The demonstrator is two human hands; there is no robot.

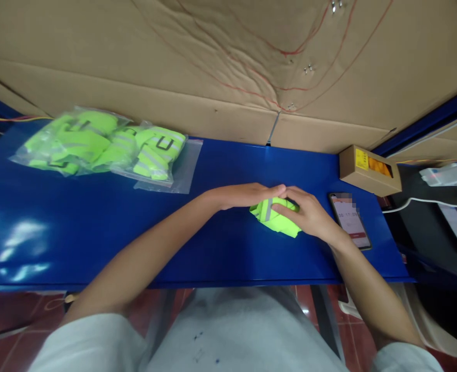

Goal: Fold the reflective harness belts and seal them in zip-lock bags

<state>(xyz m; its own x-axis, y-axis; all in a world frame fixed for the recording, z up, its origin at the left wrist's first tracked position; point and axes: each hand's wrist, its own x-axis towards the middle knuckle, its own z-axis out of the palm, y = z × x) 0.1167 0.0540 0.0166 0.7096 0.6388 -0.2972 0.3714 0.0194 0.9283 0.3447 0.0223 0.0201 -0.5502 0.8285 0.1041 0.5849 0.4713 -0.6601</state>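
Observation:
A small folded reflective vest [280,223], neon yellow with a grey stripe, lies on the blue table [213,243] in front of me. My left hand [247,195] reaches across its far side, fingers stretched out flat, the tips meeting my right hand. From the right, my right hand [308,209] curls over the bundle, with its thumb on the near side and its fingers over the far side. Part of the vest is hidden under both hands. At the back left, several similar neon-yellow bundles [84,142] sit in clear plastic bags [184,165].
Right of my hands lies a phone [351,219] with a timer on its screen. Behind it stands a cardboard box [367,170] with orange contents. A white cable [418,202] and a white device [447,175] are farther right. Brown board [220,121] walls the table's back edge.

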